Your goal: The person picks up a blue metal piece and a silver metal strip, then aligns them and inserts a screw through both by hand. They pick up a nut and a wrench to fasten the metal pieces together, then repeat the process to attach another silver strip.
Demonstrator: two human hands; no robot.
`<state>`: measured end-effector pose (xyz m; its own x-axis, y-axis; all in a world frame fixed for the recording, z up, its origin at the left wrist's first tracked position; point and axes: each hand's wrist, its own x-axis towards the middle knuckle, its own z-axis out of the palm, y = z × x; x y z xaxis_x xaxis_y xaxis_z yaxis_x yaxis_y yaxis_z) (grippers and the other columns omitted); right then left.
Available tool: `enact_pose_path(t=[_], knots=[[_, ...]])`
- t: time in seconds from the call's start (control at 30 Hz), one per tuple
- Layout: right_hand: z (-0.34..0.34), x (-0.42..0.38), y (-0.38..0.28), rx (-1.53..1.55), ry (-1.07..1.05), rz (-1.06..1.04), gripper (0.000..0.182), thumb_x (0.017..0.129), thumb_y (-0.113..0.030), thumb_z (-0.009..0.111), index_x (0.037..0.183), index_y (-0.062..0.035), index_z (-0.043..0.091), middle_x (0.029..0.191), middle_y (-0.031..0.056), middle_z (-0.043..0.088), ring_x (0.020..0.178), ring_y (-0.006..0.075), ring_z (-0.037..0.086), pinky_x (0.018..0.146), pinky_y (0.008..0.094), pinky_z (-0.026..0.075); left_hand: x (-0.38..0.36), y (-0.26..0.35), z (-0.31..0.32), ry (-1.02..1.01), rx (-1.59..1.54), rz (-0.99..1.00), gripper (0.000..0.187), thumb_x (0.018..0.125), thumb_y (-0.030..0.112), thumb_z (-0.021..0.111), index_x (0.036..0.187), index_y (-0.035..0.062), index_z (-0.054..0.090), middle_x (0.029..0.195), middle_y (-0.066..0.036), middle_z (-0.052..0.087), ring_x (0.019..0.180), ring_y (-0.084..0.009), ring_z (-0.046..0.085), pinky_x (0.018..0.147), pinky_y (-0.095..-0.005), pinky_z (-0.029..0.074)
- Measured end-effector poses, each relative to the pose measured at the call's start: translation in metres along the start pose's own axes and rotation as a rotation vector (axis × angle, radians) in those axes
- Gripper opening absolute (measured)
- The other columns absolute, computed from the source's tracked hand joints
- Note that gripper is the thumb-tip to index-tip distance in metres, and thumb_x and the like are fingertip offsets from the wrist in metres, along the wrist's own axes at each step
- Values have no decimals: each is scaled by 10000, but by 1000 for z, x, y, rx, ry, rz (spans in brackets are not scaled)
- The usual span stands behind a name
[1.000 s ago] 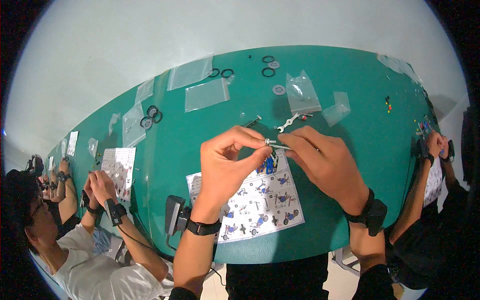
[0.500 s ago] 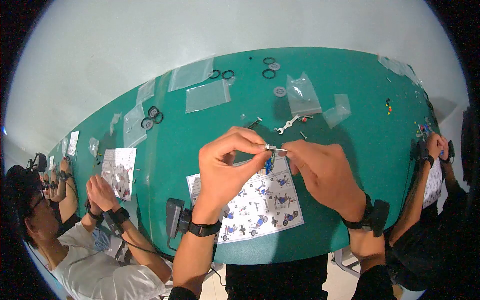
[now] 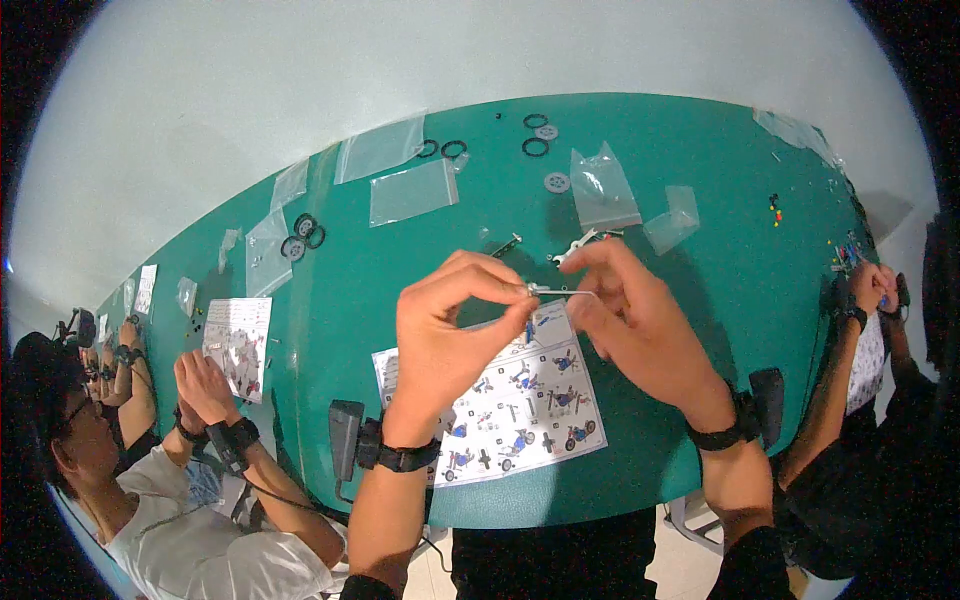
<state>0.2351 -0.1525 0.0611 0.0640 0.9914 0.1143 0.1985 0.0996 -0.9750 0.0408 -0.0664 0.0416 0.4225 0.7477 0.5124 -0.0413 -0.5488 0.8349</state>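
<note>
Silvery metal is gripped between the thumb and forefinger of the left hand (image 3: 445, 320): a small fastener (image 3: 531, 289) is pinched at the tips, and from it a thin rod (image 3: 562, 292) is pointed toward the right hand (image 3: 650, 325). On that side, thumb and forefinger are spread apart around the rod's far end; whether the rod is touched by the thumb cannot be told. Both metal pieces are held over the upper part of a printed instruction sheet (image 3: 500, 412), on which building steps with blue vehicles are illustrated. Something blue (image 3: 530, 335) is half hidden beneath the fingers; whether it is a part or print cannot be made out.

Just beyond the right forefinger, a white open-ended wrench (image 3: 573, 249) is laid on the green tabletop (image 3: 340, 270). Past the left hand, a dark narrow piece (image 3: 508, 246) is seen. Black bands are worn on both wrists. Farther out, a grey wheel hub (image 3: 557, 183) is set near a clear plastic bag (image 3: 605, 190), and a second hub (image 3: 547, 132) is placed between two black tyre rings.

At the left, a co-worker's hands (image 3: 205, 388) are brought together beside another printed sheet (image 3: 238, 340); at the right edge, another person's hands (image 3: 875, 287) are joined near small blue pieces (image 3: 848, 252).
</note>
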Motion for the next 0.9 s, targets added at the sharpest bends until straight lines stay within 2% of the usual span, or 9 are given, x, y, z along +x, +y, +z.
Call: enact_pose_path(t=[0.13, 0.23, 0.33, 0.43, 0.53, 0.63, 0.73, 0.83, 0.9], knots=[[-1, 2, 6, -412, 141, -395, 217, 901, -109, 738, 1075, -18, 646, 843, 92, 663, 692, 240, 644, 606, 373, 512, 0, 2, -7, 51, -199, -209, 174, 776, -128, 784, 877, 4, 737, 936, -97, 720, 867, -151, 670, 814, -284, 529], [-5, 1, 8, -623, 159, -542, 176, 889, -104, 736, 1033, -36, 661, 874, 108, 684, 736, 306, 654, 645, 406, 526, 1, -1, -7, 8, -208, -166, 182, 789, -138, 771, 899, 2, 733, 944, -99, 716, 873, -142, 669, 821, -273, 526], [-6, 0, 6, -684, 167, -555, 137, 874, -77, 737, 989, -45, 670, 900, 112, 694, 769, 324, 656, 662, 415, 531, 1, 1, -5, 11, -154, -158, 177, 783, -137, 774, 886, 0, 734, 942, -96, 715, 878, -148, 668, 829, -282, 524], [-3, 0, 10, -542, 188, -494, 82, 917, -106, 711, 950, -44, 668, 821, 113, 681, 695, 282, 650, 623, 386, 507, 0, 0, -4, 3, -90, -70, 170, 770, -129, 784, 863, 4, 734, 928, -92, 718, 885, -160, 668, 824, -293, 522], [-7, -3, -3, -300, 50, -65, 128, 988, -166, 646, 946, -49, 677, 697, 88, 636, 596, 212, 609, 580, 340, 458, 0, 0, -3, -14, -24, 21, 168, 749, -109, 799, 839, 16, 732, 911, -77, 726, 877, -177, 666, 822, -313, 517], [-9, 0, 0, -111, -19, 94, 308, 1050, -258, 546, 824, -61, 617, 575, 33, 517, 492, 146, 477, 527, 300, 366, 2, 4, -2, -53, 77, 65, 175, 718, -92, 810, 816, 20, 717, 894, -67, 728, 863, -201, 669, 812, -328, 516], [-12, 4, 13, 571, -159, 416, 428, 1083, -286, 471, 686, -125, 474, 538, -40, 410, 468, 71, 331, 505, 256, 285, 4, 7, 2, -115, 179, 154, 208, 672, -106, 821, 789, 14, 698, 890, -89, 719, 875, -223, 672, 813, -344, 511], [-13, 8, 26, 918, -287, 594, 454, 1090, -315, 439, 666, -169, 369, 541, -49, 338, 494, 62, 272, 507, 262, 249, 4, 8, 2, -132, 252, 159, 208, 668, -97, 818, 781, 21, 690, 882, -80, 719, 864, -226, 675, 808, -345, 512], [-12, 8, 35, 915, -312, 556, 442, 1096, -323, 426, 689, -149, 419, 558, -33, 391, 501, 72, 328, 508, 260, 286, 4, 8, 0, -130, 256, 163, 198, 677, -87, 822, 785, 21, 695, 885, -82, 721, 855, -220, 676, 811, -346, 511]])
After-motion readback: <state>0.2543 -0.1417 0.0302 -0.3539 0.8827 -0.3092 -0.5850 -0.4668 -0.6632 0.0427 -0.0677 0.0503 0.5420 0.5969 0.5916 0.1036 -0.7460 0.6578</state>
